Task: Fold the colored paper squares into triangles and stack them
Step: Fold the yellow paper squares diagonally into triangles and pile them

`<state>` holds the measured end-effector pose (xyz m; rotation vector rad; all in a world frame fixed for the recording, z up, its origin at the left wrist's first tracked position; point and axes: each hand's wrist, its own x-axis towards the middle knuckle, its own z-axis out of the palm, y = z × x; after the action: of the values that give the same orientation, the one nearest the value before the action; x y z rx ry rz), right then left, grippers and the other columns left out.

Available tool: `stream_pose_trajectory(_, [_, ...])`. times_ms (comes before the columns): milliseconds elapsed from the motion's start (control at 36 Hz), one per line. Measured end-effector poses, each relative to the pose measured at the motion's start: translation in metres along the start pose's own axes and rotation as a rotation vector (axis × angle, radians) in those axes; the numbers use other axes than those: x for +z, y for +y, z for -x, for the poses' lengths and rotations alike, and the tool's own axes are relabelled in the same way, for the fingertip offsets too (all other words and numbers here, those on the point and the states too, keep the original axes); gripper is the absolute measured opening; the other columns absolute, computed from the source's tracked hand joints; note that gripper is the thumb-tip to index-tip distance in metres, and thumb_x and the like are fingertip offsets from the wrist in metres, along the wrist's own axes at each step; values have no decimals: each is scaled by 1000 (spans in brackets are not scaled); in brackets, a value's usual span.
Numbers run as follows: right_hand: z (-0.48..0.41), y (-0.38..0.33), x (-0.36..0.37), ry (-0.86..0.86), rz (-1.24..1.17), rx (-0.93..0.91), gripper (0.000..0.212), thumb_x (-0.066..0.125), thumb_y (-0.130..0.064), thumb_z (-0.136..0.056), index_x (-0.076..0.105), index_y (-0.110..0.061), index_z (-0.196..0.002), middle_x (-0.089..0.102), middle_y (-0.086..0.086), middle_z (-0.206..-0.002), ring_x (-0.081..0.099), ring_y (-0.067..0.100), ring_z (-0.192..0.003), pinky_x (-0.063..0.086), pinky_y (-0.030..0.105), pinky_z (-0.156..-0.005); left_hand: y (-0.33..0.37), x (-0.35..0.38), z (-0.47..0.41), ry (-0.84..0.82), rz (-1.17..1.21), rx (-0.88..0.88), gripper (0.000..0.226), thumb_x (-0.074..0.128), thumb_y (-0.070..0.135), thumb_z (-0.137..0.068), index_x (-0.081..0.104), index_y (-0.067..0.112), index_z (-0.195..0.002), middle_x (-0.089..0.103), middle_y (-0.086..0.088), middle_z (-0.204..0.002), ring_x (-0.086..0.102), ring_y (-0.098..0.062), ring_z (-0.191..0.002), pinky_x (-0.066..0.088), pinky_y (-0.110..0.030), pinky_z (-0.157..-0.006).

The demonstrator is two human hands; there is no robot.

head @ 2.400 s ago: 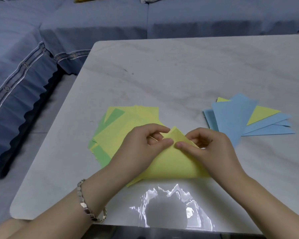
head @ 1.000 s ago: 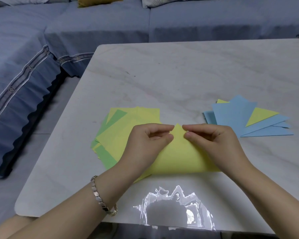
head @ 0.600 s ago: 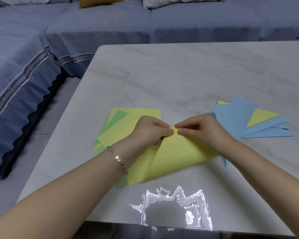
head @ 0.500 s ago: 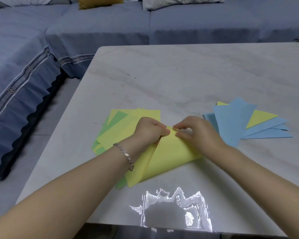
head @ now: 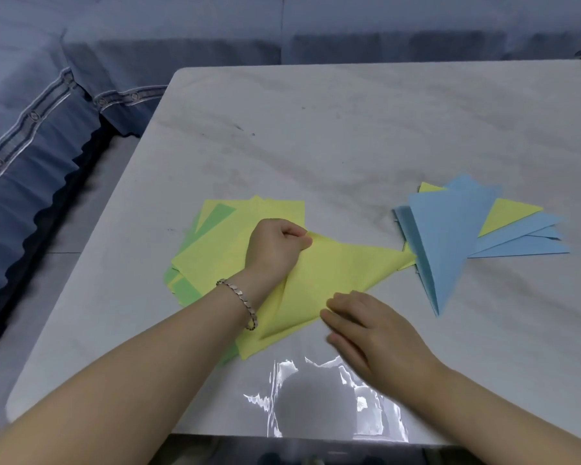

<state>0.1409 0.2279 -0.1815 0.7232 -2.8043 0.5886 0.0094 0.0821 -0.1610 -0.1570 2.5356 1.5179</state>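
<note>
R hand point(head: 366, 327) has slid from apex to fold at 5 o'clock, fingers flat on yellow sheet point(head: 336, 273) mid-table, L hand point(head: 274, 251) curled, prob. pinching its corners: creasing underway, triangle stack point(head: 450, 236) at 3 o'clock next.

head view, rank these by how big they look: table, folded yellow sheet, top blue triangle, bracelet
1. table
2-3. folded yellow sheet and top blue triangle: about alike. The sheet is nearer the camera and partly covered, so they are left unranked.
4. bracelet
</note>
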Motion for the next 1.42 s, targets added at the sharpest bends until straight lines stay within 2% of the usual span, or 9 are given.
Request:
stream_pose_trajectory(167, [-3,-9,1,27,51,51,31,47,-30,-89,70,-9,-97,63,3,-83,61,28,-76,51,30,-67,-3,-1,-1,1,26,14,22,75,12,-73,62,25,-61,58,14,-59,51,3,-56,35,-2,-46])
stream_pose_trajectory(417, [-14,-24,-4,-18,261,-76,37,48,-47,-84,70,-26,-106,54,2,-73,51,25,-66,32,30,-76,-5,-1,-3,-3,28,8,24,76,14,-73,61,27,-60,58,12,-59,51,1,-55,36,-2,-46])
stream_pose_trajectory(556, [-11,-35,2,-16,243,-110,42,70,-52,-71,69,-28,-105,57,3,-77,43,22,-75,42,30,-78,-6,-1,-3,-8,31,13,18,75,13,-74,63,23,-65,58,11,-61,51,0,-57,37,-4,-49])
stream_pose_trajectory(722, [-13,-50,12,-40,138,-81,43,77,-50,-62,71,-31,-101,66,6,-92,61,24,-74,51,41,-84,-7,0,-2,-12,26,29,14,74,13,-75,64,20,-69,57,11,-60,50,0,-56,35,-2,-48])
stream_pose_trajectory(1000, [-17,-52,8,-89,0,-31,35,44,-42,-85,72,-25,-97,66,1,-102,61,21,-84,49,25,-82,-7,-2,0,-25,38,47,16,74,12,-76,64,22,-66,57,11,-57,48,5,-48,35,-3,-47])
stream_pose_trajectory(1083, [-10,-38,1,-102,32,-3,39,43,-41,-87,73,-19,-100,67,-1,-109,64,20,-94,51,27,-83,-8,-1,-1,-18,49,35,20,74,13,-75,63,25,-63,56,12,-55,47,6,-41,37,-8,-47])
stream_pose_trajectory(1222, [-1,-20,-11,-119,24,29,38,42,-39,-89,73,-18,-97,67,1,-111,63,22,-101,50,30,-87,-10,-1,-1,-5,80,22,24,75,11,-74,63,27,-60,57,12,-51,52,-5,-49,49,-28,-66])
stream_pose_trajectory(1306, [0,-12,-16,-93,-34,-44,35,42,-35,-91,72,-16,-92,68,1,-106,63,20,-100,47,31,-90,-11,-1,-1,-1,74,22,23,75,13,-73,63,27,-60,55,14,-48,50,-2,-47,46,-24,-62])
stream_pose_trajectory(1417, [0,-8,-16,-121,37,-8,39,42,-36,-90,68,-14,-108,67,-3,-112,62,16,-107,45,40,-95,-11,0,0,-1,91,12,20,75,12,-74,64,25,-63,56,13,-51,48,4,-44,44,-22,-60])
